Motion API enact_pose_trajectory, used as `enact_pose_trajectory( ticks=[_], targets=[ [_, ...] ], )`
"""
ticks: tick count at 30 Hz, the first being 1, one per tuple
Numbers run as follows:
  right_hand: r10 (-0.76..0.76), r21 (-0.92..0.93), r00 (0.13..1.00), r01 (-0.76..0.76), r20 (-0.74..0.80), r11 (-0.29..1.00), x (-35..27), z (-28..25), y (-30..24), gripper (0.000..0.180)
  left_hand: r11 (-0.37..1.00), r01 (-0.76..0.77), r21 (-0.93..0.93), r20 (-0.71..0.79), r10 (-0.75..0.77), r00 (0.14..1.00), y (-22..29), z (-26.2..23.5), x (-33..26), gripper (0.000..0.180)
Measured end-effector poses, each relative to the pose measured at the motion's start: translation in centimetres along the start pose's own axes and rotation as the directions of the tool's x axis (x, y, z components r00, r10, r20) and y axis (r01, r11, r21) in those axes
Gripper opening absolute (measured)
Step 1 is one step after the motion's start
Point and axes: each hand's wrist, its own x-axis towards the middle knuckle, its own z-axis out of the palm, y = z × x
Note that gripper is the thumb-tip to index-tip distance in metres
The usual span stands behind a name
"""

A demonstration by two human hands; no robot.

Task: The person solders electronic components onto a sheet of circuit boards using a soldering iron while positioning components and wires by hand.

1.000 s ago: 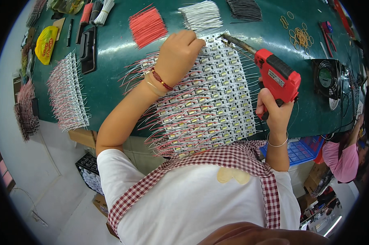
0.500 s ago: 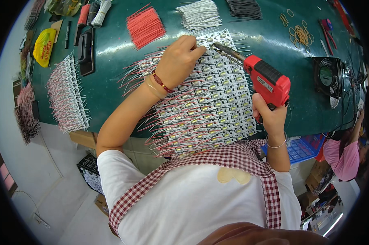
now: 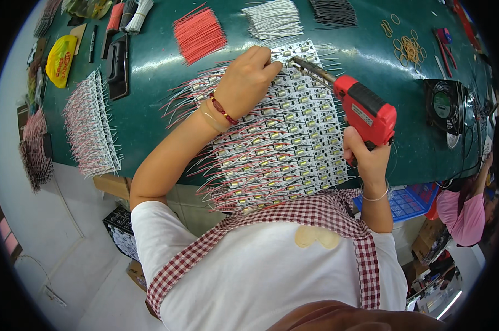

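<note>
The right hand is curling tightly round the handle of a red and black soldering gun, while the left hand is bunching its fingers over the upper rows of the circuit boards; its palm is hiding whatever the fingertips are pinching, so I am unable to say. Compared with a second ago, the gun is sitting lower and farther left, its metal tip ending near the left fingers, so work is seemingly centring on that spot. The flat white boards are lying on the glossy green table, carrying small yellowish blocks and trailing thin leads. Beyond, straight red wires, white wires and black wires are lying in dense piles, and stretchy tan rubber bands are tangling loosely
</note>
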Motion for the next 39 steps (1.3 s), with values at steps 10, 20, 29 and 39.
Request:
enact_pose_trajectory(
  ticks=[10,20,29,39],
  targets=[
    [-0.014,-0.003,1.000,0.014,0.015,1.000,0.35,0.12,0.00,0.017,1.000,0.010,0.020,0.026,-0.011,1.000,0.01,0.19,-0.23,0.025],
    [-0.003,0.012,1.000,0.003,0.013,1.000,0.45,-0.08,-0.06,0.020,1.000,0.023,-0.013,-0.003,-0.023,1.000,-0.11,0.22,-0.79,0.029],
    [-0.016,-0.072,1.000,0.017,0.019,0.997,0.53,-0.05,0.43,0.020,0.999,0.041,0.011,0.015,-0.041,0.999,0.14,0.27,-0.59,0.031],
    [-0.024,0.015,1.000,0.024,0.018,1.000,0.27,-0.13,-0.31,0.015,0.999,0.042,0.008,0.013,-0.042,0.999,0.34,0.37,-0.71,0.028]
  ],
)
